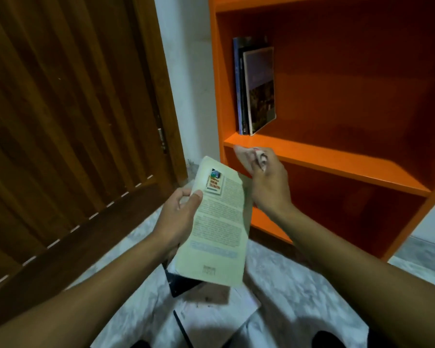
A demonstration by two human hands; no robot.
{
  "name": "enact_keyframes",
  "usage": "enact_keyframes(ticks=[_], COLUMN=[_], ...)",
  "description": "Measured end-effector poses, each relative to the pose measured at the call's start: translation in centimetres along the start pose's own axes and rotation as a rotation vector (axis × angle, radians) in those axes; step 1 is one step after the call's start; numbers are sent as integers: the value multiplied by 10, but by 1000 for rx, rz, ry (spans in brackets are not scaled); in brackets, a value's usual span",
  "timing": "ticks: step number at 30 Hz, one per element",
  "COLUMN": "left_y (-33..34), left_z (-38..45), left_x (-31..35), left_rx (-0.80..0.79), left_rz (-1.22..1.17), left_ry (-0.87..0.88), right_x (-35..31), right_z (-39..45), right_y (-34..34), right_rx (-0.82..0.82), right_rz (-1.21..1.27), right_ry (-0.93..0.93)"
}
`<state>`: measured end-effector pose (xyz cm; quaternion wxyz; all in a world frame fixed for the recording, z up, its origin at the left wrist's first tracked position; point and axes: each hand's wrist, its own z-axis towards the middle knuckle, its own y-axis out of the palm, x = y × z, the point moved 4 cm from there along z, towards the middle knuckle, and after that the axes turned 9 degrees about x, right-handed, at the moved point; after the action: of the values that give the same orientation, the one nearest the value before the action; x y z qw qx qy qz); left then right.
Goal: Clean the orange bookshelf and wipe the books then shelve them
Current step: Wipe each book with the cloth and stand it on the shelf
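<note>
My left hand (pixel 178 212) grips a pale green paperback (pixel 216 229) by its left edge, thumb on the back cover, which faces me with printed text and a small picture. My right hand (pixel 266 182) is just right of the book's top and clutches a crumpled pinkish cloth (pixel 249 156) in front of the shelf edge. The orange bookshelf (pixel 337 159) stands ahead to the right. A few books (pixel 256 89) stand upright at the left end of its middle shelf. More books (pixel 206 297) lie stacked on the floor beneath the paperback, partly hidden by it.
A dark brown slatted wooden door (pixel 68 121) fills the left side. A white wall strip (pixel 189 84) separates it from the shelf. The floor (pixel 286 292) is pale marbled tile. The lower shelf compartment (pixel 349 209) holds nothing visible.
</note>
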<state>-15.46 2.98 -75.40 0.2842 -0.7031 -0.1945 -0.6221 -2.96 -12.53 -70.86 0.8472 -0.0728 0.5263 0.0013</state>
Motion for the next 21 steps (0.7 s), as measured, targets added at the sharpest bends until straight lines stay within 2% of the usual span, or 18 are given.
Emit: enact_keyframes(ticks=[3, 5, 9, 14, 18, 21], left_y=[19, 29, 35, 20, -7, -25], left_z=[-3, -1, 14, 37, 54, 62], left_x=[-2, -2, -7, -11, -10, -3], left_rx=[-48, -19, 121, 257, 369, 425], left_rz=[-50, -110, -225, -439, -436, -440], left_ry=[-33, -55, -141, -249, -223, -170], right_x=[7, 29, 53, 55, 47, 50], right_z=[-7, -16, -40, -80, -98, -98], right_y=[25, 34, 35, 34, 31, 30], right_rx=[-269, -331, -411, -660, -845, -930], right_rz=[-216, -313, -281, -227, -139, -203], right_ry=[-193, -200, -180, -293, -316, -359])
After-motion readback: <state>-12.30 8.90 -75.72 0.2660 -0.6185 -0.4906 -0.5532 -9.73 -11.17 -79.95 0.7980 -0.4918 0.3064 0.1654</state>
